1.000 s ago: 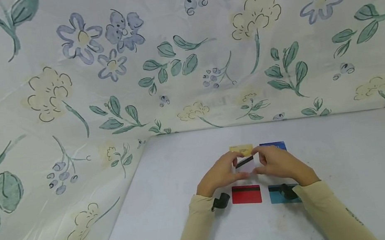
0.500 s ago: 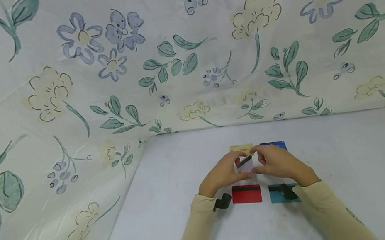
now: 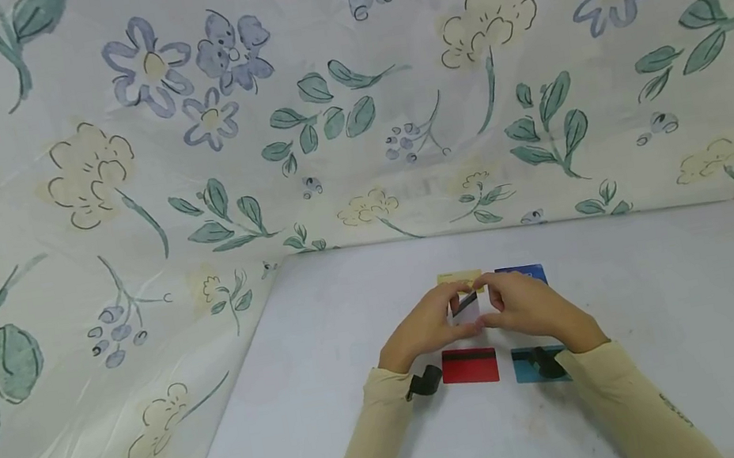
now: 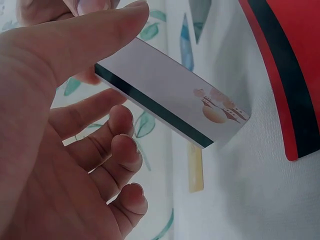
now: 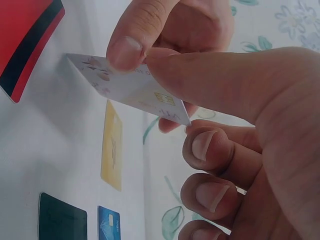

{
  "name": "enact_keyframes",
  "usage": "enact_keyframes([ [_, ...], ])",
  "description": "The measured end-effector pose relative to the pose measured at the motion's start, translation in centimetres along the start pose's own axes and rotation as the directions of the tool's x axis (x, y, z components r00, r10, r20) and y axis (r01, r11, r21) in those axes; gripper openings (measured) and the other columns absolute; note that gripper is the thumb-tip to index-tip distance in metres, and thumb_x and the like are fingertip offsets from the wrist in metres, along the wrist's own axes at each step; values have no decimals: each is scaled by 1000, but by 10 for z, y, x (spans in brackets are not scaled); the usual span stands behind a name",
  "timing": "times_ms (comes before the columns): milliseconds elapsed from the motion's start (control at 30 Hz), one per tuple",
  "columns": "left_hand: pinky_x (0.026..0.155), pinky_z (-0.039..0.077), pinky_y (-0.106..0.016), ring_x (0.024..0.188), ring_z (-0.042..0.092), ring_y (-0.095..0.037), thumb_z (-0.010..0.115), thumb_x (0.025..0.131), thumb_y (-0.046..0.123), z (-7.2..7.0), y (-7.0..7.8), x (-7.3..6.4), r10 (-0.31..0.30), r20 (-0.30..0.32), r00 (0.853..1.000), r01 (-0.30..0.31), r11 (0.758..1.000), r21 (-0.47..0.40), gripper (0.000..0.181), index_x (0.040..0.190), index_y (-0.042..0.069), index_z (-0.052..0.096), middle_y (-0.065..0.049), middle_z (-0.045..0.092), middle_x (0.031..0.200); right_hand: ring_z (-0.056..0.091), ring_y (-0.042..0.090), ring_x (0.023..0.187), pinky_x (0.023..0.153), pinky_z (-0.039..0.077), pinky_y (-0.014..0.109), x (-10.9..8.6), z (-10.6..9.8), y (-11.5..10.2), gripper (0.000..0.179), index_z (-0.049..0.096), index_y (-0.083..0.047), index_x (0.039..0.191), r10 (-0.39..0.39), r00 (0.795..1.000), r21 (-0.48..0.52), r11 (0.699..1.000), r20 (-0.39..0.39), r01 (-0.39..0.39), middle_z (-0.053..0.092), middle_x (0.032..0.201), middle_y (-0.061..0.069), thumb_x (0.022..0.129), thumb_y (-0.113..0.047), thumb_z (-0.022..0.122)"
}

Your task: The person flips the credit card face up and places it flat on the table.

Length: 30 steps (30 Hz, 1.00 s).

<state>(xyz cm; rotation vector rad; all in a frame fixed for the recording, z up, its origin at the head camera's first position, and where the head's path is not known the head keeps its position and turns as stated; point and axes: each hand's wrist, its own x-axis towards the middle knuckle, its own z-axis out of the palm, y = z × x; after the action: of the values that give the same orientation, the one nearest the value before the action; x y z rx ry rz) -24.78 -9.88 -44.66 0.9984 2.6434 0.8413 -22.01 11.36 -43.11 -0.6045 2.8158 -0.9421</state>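
Observation:
Both hands hold one white plastic card (image 3: 466, 311) between them, tilted on edge over the table. My left hand (image 3: 421, 324) pinches it with thumb and fingers; in the left wrist view the card (image 4: 160, 97) shows a dark magnetic stripe and a small brown-and-gold print at one corner. From the other side, my right hand (image 3: 534, 307) pinches the card. Its face in the right wrist view (image 5: 135, 92) carries a gold chip and lettering. The two thumbs meet at the card's near long edge.
On the white table (image 3: 682, 307) lie a red card (image 3: 470, 366) with a black stripe, a teal card (image 3: 524, 367) partly behind the right wrist camera, a yellow card (image 3: 454, 278) and a blue card (image 3: 528, 272). A flowered cloth (image 3: 329, 171) hangs behind.
The white card has turned, so it looks narrower and its stripe slants more steeply. The hands have drawn slightly closer together. The cards on the table stay in place.

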Motion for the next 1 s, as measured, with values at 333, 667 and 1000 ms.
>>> enact_keyframes([
  [333, 77, 39, -24, 97, 53, -18, 81, 91, 28, -1, 3, 0, -8, -2, 1000, 8, 1000, 12, 57, 139, 10, 56, -4, 53, 99, 47, 12, 66, 56, 38, 23, 0, 0, -2, 55, 62, -4, 132, 13, 1000, 13, 1000, 9, -13, 52, 75, -1, 87, -27, 84],
  [667, 74, 39, -23, 97, 54, -20, 80, 91, 33, -2, 3, -1, -23, -17, 1000, 23, 1000, 10, 58, 139, 10, 57, -7, 55, 103, 48, 12, 68, 57, 39, 23, 0, -2, -2, 62, 61, -3, 134, 11, 1000, 13, 1000, 10, -11, 53, 76, 0, 85, -32, 86],
  [1000, 77, 40, -24, 97, 51, -14, 81, 89, 33, -3, 5, -1, -41, -26, 999, 41, 999, -3, 61, 140, 9, 57, -5, 54, 101, 49, 13, 69, 58, 41, 24, 0, -3, 0, 62, 61, -3, 134, 31, 999, 20, 999, 24, -31, 54, 79, 1, 84, -30, 87],
])
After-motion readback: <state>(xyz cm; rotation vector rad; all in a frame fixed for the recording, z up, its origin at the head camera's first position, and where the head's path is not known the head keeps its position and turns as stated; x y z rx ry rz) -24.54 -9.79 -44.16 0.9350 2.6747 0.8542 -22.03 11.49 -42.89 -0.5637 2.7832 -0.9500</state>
